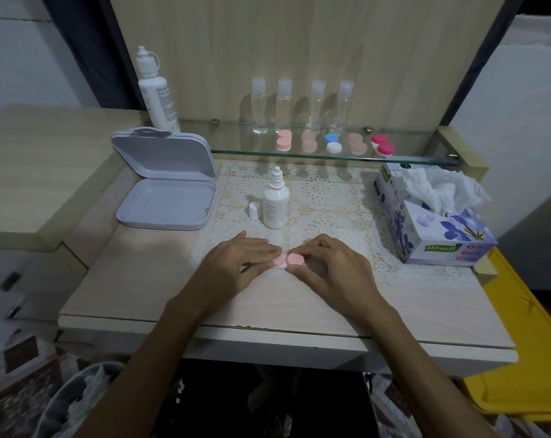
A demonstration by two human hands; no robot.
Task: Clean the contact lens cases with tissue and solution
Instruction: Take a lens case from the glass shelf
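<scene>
Pink-capped lens case (287, 260) pinched between my left hand (236, 263) and right hand (329, 267); uncapped solution bottle (275, 200) behind (loose cap (253, 210) beside), tissue box (432, 216) right.

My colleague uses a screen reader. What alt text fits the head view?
Both hands, left hand and right hand, grip a pink contact lens case on a lace-covered table; an uncapped solution bottle stands behind, a tissue box at right.

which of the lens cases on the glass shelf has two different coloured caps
The middle case of the five on the glass shelf: one blue cap, one white. The other four have matching caps, pink, peach or magenta.
</scene>
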